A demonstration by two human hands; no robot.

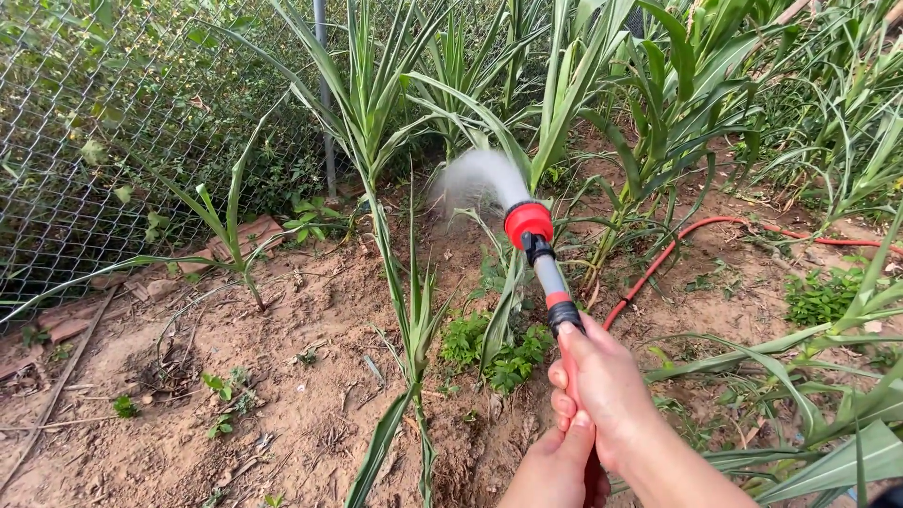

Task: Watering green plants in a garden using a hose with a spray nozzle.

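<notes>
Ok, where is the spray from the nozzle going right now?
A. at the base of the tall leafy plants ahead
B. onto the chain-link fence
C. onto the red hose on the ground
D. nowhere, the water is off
A: the white spray leaves the red-tipped nozzle, gripped by both hands, right hand above left hand, and fans toward the tall leafy plants ahead.

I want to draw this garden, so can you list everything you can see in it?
Spray nozzle: one, red, grey and black, centre, spraying water.
Hose: one, red, on the soil at right.
Tall leafy plants: many, green, across the back and right.
Small weeds: several clumps, green, low at centre.
Wire fence: one, grey, left.
Fence post: one, grey, upper left.
Bricks: a few, reddish, by the fence.
Soil: brown, everywhere below.
Right hand: gripping the nozzle handle.
Left hand: below it, on the handle.
</notes>
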